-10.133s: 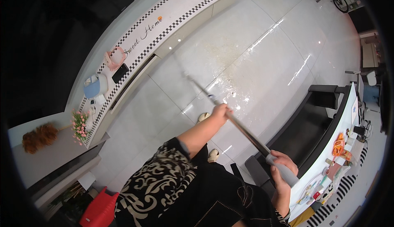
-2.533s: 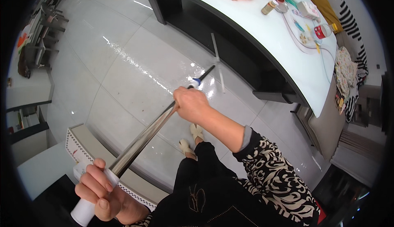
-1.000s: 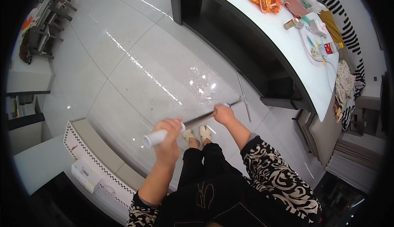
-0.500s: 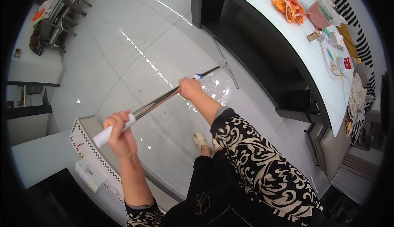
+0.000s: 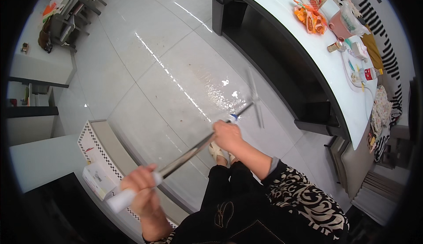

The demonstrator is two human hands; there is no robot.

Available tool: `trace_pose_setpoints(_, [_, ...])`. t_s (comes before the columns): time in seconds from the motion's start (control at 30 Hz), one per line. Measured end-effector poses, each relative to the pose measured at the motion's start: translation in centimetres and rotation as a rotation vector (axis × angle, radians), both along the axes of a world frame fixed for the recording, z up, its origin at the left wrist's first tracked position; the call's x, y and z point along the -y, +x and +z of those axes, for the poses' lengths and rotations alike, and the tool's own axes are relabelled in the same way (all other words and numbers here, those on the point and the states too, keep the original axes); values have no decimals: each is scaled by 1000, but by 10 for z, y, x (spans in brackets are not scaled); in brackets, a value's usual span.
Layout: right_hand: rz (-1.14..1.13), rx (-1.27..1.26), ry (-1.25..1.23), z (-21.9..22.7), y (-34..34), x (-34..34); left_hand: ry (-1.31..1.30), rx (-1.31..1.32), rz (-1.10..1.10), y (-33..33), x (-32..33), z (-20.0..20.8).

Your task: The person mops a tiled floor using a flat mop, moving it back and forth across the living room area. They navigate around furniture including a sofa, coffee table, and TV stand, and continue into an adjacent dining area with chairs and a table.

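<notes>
My left hand (image 5: pixel 142 186), blurred by motion, is wrapped round the white grip (image 5: pixel 121 201) at the upper end of a long-handled floor squeegee. Farther down the metal pole (image 5: pixel 187 156), just above a blue-and-white collar (image 5: pixel 232 118), my right hand (image 5: pixel 227 135) is closed round it. The pole slants away to the right. Its thin crossbar head (image 5: pixel 256 105), also blurred, lies near the black base of the table. Shiny wet streaks (image 5: pixel 222 89) spread over the pale tiles to the left of the head.
A curved white-topped table (image 5: pixel 326 67) stands at right, bearing an orange bag (image 5: pixel 310 20), a pink bin (image 5: pixel 341 23) and a bottle (image 5: pixel 366 74). At left is a low checker-trimmed unit (image 5: pixel 99 140) with a white box (image 5: pixel 94 180). Chairs (image 5: pixel 72 28) stand far left. My light shoes (image 5: pixel 217 153) are below the pole.
Both hands have moved toward me and to the right with the pole. The squeegee head has come nearer along the table base and turned.
</notes>
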State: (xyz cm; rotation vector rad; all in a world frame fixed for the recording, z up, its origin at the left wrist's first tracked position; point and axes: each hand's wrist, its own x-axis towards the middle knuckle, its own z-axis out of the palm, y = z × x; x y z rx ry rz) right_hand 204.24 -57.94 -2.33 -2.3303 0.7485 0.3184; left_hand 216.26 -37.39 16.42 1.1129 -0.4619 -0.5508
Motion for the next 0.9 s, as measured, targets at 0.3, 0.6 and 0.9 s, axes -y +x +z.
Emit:
trace_pose_setpoints(0.3, [-356,-55,-3,-70,-47,1,33,-31,-232,-9,62,-58])
trace_pose_setpoints(0.6, [-364,230,232,-12,144,-16,118,296,-228,107,71,43])
trace_pose_setpoints(0.9, [-82,210,150,40,109,-15,60,413,-243,69,29,91])
